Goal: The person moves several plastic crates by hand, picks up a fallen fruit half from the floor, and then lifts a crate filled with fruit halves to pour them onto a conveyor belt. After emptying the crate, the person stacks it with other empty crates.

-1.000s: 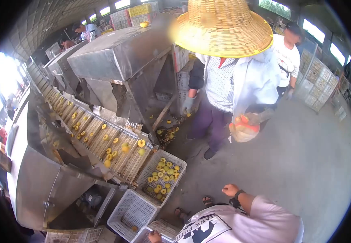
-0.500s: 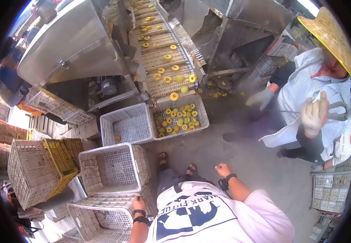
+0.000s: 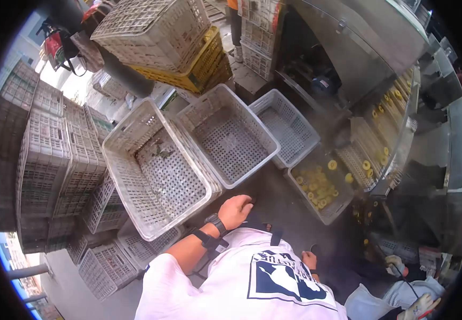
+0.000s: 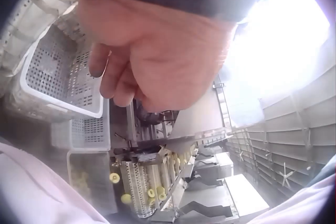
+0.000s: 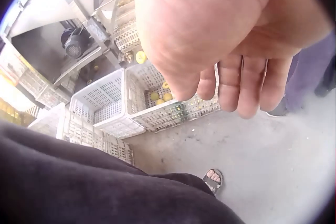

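My left hand (image 3: 234, 212) hangs beside the front corner of a large whitish crate (image 3: 167, 165), its fingers loosely curled around nothing. In the left wrist view the same hand (image 4: 163, 58) shows relaxed, bent fingers. Low beside my shirt, my right hand (image 3: 309, 260) is partly hidden. The right wrist view shows that hand (image 5: 226, 40) with loosely bent fingers and nothing in them. A second crate (image 3: 231, 144) stands against the first one. Behind it is a smaller crate (image 3: 289, 128), then a crate (image 3: 321, 213) holding several yellow halved fruits (image 3: 316, 184).
A slatted conveyor (image 3: 369, 144) carrying fruit halves ends above the fruit crate. Tall crate stacks (image 3: 44, 160) stand on the left; a yellow crate (image 3: 199, 64) sits under a whitish one at the back. Another person's gloved hand (image 3: 420, 306) is at lower right.
My view has turned left, so the conveyor and fruit crate now lie on the right and the crate stacks fill the left. The person in the straw hat has shifted to the lower right corner.
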Tool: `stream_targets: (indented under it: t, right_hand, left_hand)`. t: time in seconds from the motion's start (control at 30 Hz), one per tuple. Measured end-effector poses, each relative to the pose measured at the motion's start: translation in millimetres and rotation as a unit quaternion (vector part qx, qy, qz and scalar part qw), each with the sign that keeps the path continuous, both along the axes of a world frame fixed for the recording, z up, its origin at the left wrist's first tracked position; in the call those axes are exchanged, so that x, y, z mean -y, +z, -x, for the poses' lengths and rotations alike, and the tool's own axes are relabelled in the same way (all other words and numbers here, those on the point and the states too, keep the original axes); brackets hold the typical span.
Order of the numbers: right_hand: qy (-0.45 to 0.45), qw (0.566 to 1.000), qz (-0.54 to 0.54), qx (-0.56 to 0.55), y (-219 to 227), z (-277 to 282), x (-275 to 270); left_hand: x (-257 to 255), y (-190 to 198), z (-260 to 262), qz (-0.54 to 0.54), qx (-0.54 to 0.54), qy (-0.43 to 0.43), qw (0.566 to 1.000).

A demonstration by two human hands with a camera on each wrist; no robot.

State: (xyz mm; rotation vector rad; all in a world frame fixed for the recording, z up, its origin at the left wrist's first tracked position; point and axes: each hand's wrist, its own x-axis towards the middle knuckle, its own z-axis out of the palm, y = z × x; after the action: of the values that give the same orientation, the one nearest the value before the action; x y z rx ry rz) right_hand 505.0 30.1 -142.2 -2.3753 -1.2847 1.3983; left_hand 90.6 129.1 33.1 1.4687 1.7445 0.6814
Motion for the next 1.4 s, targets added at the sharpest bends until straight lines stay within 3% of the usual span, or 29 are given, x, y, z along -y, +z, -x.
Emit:
stream_targets:
  t: [0.13,0.2,0.27,0.33,0.47,0.53,0.67,0.8,0.87,1.03,1.17,1.3,1.33,1.4]
  right_hand:
    - [0.098,0.995,0.002,-0.01,11,9,-41]
    - [0.131,0.99,-0.05,0.007,25,24,-67]
    - [0.152,0.985,-0.08,-0.003,19,31,-94]
    - [0.141,0.984,-0.106,-0.006,6,37,-122]
    - [0.095,0.992,-0.064,-0.053,29,71,-163]
    - [0.119,0.97,-0.187,-0.096,13,75,-162]
    - [0.114,0.967,-0.216,-0.075,28,79,-136]
    - [0.064,0.996,-0.06,-0.004,30,49,-81]
    - [0.064,0.998,-0.015,0.016,-2,14,-45]
    - [0.15,0.988,0.0,0.043,-18,-29,13]
    - [0.234,0.972,-0.026,0.011,-37,-48,10]
    - [0.28,0.956,-0.088,-0.028,-53,-44,-27]
    - [0.251,0.963,-0.101,-0.01,-26,-15,-36]
    - [0.224,0.974,-0.022,-0.024,-10,5,-60]
  left_hand:
    - [24,27,40,-0.07,-0.049,0.093,0.992]
    - [52,26,71,-0.139,-0.193,0.155,0.959]
    - [87,12,99,-0.026,-0.253,0.184,0.949]
    - [125,-14,126,0.177,-0.225,0.169,0.943]
    - [130,-19,137,0.214,-0.263,0.144,0.93]
    - [129,-20,134,0.218,-0.27,0.124,0.93]
    - [133,-35,137,0.167,-0.298,0.113,0.933]
    - [129,-27,133,0.2,-0.308,0.122,0.922]
    - [130,-30,133,0.2,-0.317,0.129,0.918]
    - [118,-27,126,0.175,-0.324,0.154,0.917]
    - [123,-22,127,0.186,-0.319,0.162,0.915]
    - [128,-23,128,0.18,-0.306,0.196,0.914]
    - [130,-25,128,0.165,-0.31,0.2,0.915]
    - [136,-29,129,0.102,-0.297,0.222,0.923]
